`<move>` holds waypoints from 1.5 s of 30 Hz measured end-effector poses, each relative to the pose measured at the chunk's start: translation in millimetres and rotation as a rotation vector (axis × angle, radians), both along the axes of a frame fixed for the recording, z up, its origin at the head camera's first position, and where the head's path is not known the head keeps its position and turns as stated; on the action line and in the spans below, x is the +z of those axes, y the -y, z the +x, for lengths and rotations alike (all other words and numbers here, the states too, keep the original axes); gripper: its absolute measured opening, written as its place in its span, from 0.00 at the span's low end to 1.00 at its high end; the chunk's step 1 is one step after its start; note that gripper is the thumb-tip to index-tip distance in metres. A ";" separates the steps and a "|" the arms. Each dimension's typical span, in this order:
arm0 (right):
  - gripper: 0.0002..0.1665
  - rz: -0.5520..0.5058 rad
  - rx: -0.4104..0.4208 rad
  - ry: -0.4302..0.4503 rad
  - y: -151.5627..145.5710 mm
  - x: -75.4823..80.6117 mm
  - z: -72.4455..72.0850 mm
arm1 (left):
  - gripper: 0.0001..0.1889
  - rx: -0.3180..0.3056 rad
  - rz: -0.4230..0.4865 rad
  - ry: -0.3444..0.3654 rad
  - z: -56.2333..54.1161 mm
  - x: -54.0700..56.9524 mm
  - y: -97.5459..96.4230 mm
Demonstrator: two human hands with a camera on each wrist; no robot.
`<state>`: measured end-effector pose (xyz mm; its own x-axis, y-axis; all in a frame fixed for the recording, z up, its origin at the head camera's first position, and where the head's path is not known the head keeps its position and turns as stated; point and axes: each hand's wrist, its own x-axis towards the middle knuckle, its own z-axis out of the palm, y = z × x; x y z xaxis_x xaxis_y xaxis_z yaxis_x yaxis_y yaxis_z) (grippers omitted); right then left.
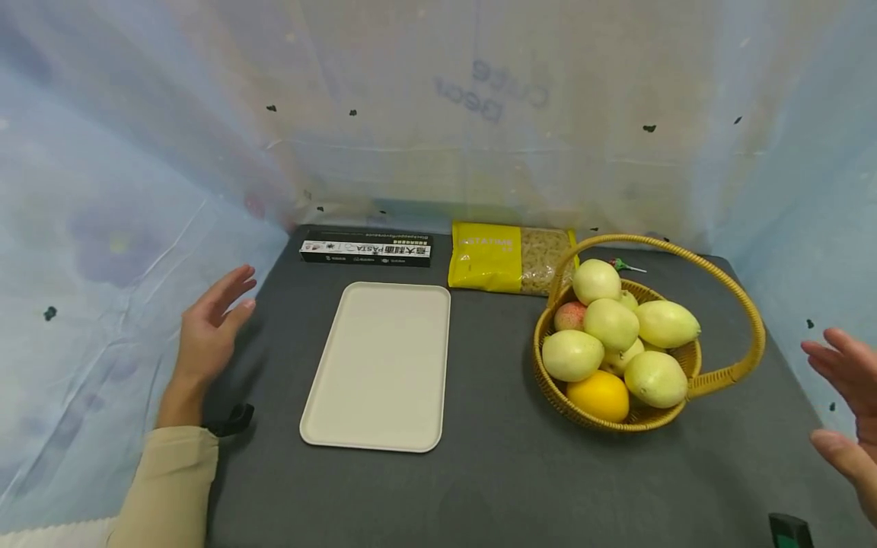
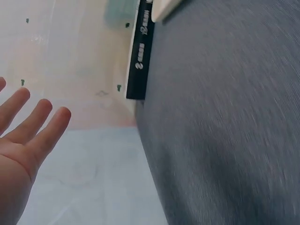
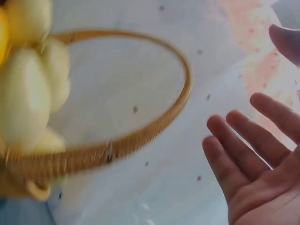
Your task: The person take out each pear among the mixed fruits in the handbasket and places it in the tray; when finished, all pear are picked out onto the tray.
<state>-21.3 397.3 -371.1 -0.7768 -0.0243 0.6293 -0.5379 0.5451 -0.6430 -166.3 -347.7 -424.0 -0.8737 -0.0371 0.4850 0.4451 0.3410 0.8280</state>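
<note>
Your left hand [image 1: 208, 339], fingers apart, is at frame left, near the centre-left tray [image 1: 377, 369]; your right hand [image 3: 265, 192], fingers also apart, is at the right edge, near the right-of-centre basket [image 1: 637, 426].

Golden basket [image 1: 722, 378], pale-green fruit [image 1: 611, 325], cream tray [image 1: 378, 365], grey table [image 1: 493, 411]

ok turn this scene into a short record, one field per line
left grip: holds nothing, left of the white tray
right grip: holds nothing, right of the wicker basket
basket handle: upright, nothing gripping it
basket contents: pale green fruit, one yellow-orange fruit, one reddish fruit
beyond tray: black pasta box
beside box: yellow bag
</note>
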 end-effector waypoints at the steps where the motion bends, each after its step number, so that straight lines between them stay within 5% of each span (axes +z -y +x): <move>1: 0.37 -0.024 0.045 -0.003 1.7 0.1 0.8 | 0.28 -0.022 0.033 -0.002 -2.9 -0.3 -1.7; 7: 0.46 -0.185 0.383 0.008 21.9 6.2 -7.5 | 0.29 -0.147 0.153 0.003 -22.4 -1.5 -13.1; 13: 0.49 -0.147 0.473 0.060 48.7 11.9 -32.2 | 0.28 -0.181 0.083 0.053 -38.6 -4.9 -23.0; 22: 0.59 0.215 0.179 0.099 75.1 0.6 -75.3 | 0.29 -0.217 0.029 0.228 -60.7 -16.1 -27.4; 28: 0.55 0.332 0.062 0.163 85.6 -6.3 -93.0 | 0.31 -0.230 -0.221 0.363 -70.8 -19.2 -30.6; 36: 0.47 0.478 0.040 0.246 83.2 -14.2 -105.9 | 0.33 -0.225 -0.504 0.457 -83.0 -25.6 -35.2; 40: 0.52 0.513 0.101 0.317 81.9 -15.7 -111.7 | 0.34 -0.204 -0.658 0.494 -86.5 -28.2 -40.9; 45: 0.58 0.562 0.157 0.310 82.2 -19.8 -118.1 | 0.37 -0.242 -0.747 0.520 -85.9 -28.9 -46.7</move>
